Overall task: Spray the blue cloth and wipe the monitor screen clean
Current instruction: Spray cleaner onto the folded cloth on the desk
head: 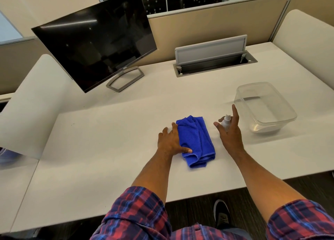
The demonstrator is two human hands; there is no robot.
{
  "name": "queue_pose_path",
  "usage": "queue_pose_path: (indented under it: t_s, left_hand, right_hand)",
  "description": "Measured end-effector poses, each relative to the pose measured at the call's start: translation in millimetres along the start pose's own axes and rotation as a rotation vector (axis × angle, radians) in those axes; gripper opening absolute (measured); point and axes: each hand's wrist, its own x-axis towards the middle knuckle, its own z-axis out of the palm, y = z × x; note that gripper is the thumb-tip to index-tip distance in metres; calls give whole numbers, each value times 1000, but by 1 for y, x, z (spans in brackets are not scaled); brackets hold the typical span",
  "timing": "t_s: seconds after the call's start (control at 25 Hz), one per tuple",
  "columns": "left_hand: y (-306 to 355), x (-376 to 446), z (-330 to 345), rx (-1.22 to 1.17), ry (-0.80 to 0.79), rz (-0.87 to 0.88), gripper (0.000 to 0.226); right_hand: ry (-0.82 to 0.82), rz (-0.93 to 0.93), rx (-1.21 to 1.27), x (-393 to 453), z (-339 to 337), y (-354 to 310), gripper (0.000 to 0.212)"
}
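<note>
A: Where is your left hand (169,140) at this moment?

B: It lies flat on the desk (108,131), at the left edge of the cloth (196,140). Your fingers are spread and straight. The thumb rests on the near left part of the cloth, and the forefinger touches its far left corner. You are pressing it, not pinching it.

A: And the cloth itself?

B: The cloth is blue and folded in a long shape. It lies on the desk, in front of you, between your two hands.

A: What does your right hand (230,131) do?

B: It is to the right of the cloth, apart from it. The hand is open, the fingers stretched out around the bottle (226,123). The bottle is small, white, and stands upright just behind your palm. I cannot tell if your fingers already touch the bottle; they are not closed on it.

A: What else is near the cloth?

B: A clear tub (265,107) stands further right of the cloth, beyond the bottle. The monitor (94,40) is far behind the cloth and to the left, its screen dark and tilted. Your plaid sleeves (137,212) are rolled up.
</note>
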Motion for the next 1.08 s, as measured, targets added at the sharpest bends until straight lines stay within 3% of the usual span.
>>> queue_pose_path:
  t_s: [0.32, 0.4, 0.48, 0.56, 0.64, 0.72, 0.88, 1.08]
  left_hand:
    - [1, -2, -1, 13, 0, 1, 143]
    - [2, -2, -2, 18, 0, 6, 142]
    - [3, -3, -2, 19, 5, 12, 141]
    - [2, -3, -2, 15, 7, 15, 141]
    - [2, -3, -3, 15, 2, 12, 141]
    - [3, -3, -3, 32, 1, 8, 141]
    - [3, -2, -1, 54, 10, 16, 136]
    - [1, 0, -8, -52, -2, 73, 126]
  right_hand:
    - [24, 67, 31, -13, -8, 8, 98]
    - [94, 57, -23, -19, -11, 9, 98]
    - [243, -16, -173, -28, -13, 9, 83]
    - [322, -210, -320, -36, -10, 6, 62]
    - [178, -491, -369, -44, 4, 0, 38]
    - [-72, -641, -449, -45, 26, -12, 26]
    - [-401, -477, -864, -29, 68, -27, 55]
    - [-521, -424, -1018, -11, 77, -24, 56]
